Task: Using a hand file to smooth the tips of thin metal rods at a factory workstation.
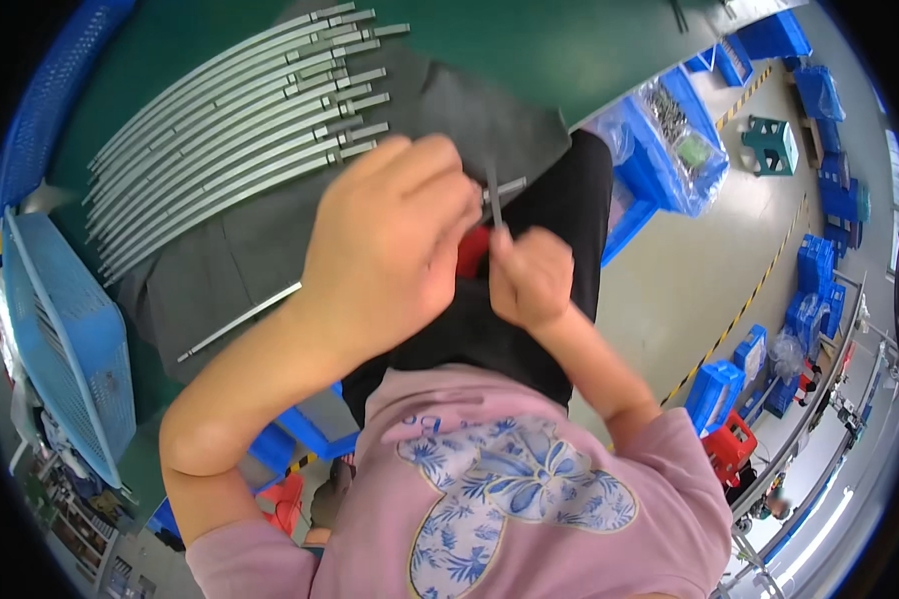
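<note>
My left hand (pixel 390 240) is closed round a slim silver metal rail (pixel 240 322). One end of the rail slants down to the left past my wrist, and its other end sticks out beyond my fingers. Close by on the right, my right hand (pixel 534 278) pinches a thin, flat grey metal strip (pixel 495 195) that points upward across the rail's end. Whether the strip touches the rail I cannot tell. Ahead on the left, several similar silver rails (pixel 220 135) lie side by side, their jointed ends to the right.
A dark grey cloth (pixel 489 110) covers part of the green table (pixel 499 40). Light blue baskets (pixel 80 339) stand at the left. On the right are a blue bin (pixel 659 150) of small parts, a green stool (pixel 769 147) and blue boxes (pixel 819 265) along the wall.
</note>
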### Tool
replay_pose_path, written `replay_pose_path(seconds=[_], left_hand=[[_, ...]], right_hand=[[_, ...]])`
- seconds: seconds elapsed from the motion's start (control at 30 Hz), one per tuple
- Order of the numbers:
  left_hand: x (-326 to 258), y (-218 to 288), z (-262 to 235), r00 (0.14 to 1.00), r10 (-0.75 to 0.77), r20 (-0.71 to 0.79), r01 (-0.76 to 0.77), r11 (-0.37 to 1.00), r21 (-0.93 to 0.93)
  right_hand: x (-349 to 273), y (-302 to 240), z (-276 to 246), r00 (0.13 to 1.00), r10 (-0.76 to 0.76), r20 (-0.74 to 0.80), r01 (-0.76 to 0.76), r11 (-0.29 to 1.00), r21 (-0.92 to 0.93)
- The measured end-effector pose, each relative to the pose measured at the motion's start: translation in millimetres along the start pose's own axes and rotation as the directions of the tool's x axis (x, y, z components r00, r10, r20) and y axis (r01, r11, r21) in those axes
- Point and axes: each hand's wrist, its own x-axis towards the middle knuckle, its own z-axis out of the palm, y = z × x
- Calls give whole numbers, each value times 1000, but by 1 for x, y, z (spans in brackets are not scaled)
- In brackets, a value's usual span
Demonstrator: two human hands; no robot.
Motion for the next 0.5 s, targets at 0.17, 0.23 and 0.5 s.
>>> replay_pose_path(seconds=[0.17, 0.23, 0.5], left_hand=[[1, 0, -1, 999, -1, -38, 0, 1000, -14], [3, -1, 0, 1000, -24, -18, 23, 999, -23], [1, -3, -1, 1000, 26, -14, -26, 999, 23]], right_hand=[[9, -5, 2, 1000, 23, 15, -25, 996, 89], [0, 8, 4, 999, 41, 32, -44, 995, 86], [17, 3, 6, 1000, -3, -15, 3, 999, 43]])
